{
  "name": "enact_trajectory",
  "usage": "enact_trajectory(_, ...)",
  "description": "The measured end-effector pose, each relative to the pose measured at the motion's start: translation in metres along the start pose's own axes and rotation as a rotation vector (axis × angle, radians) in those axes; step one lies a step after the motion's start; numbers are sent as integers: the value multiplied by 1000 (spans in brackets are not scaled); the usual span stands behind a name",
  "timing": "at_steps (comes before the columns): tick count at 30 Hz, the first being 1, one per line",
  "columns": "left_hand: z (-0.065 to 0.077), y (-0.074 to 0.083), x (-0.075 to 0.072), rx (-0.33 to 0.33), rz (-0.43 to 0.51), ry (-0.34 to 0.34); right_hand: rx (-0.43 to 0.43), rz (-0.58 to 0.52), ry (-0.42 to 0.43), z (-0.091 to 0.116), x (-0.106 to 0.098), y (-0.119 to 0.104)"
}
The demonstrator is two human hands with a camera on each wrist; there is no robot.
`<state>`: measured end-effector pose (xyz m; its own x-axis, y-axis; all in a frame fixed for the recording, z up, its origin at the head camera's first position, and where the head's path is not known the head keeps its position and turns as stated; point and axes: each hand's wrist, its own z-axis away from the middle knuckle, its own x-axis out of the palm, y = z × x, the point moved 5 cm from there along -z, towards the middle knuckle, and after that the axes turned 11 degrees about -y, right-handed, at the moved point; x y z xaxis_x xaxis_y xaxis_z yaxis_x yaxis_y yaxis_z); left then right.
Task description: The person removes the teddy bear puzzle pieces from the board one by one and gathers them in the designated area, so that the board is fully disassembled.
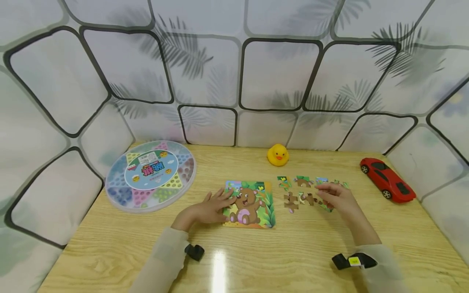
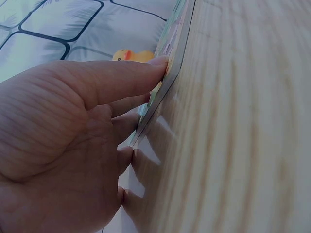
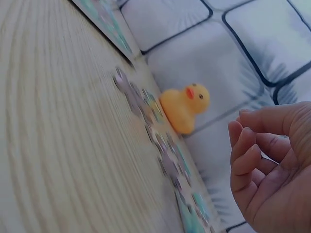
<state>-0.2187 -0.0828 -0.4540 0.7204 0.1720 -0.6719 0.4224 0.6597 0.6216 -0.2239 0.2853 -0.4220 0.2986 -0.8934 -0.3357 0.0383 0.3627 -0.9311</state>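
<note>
A jigsaw board with a picture of a brown bear (image 1: 250, 209) lies flat on the table in the middle of the head view. My left hand (image 1: 210, 209) rests on its left side, fingers spread and nearly straight. The left wrist view shows the thumb (image 2: 121, 80) on top of the board near its edge. Loose jigsaw pieces (image 1: 291, 201) lie in two rough rows right of the board. Over the right end of these rows hovers my right hand (image 1: 337, 197), fingers loosely bent. In the right wrist view nothing shows between its fingertips (image 3: 245, 131).
A yellow rubber duck (image 1: 278, 155) sits behind the pieces near the wall. At the right stands a red toy car (image 1: 387, 180). A round Chinese checkers set (image 1: 152, 176) lies at the back left. Patterned fabric walls (image 1: 209, 126) enclose the wooden table (image 1: 286, 260).
</note>
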Motion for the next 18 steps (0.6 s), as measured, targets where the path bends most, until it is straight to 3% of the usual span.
enact_trajectory(5,0,1,-1,4,-7,-3,-51,-57,-68,-12,25,-7)
enact_trajectory(18,-1,-2,1,-11,-28,-2,7,-94,-231,-39,102,-16)
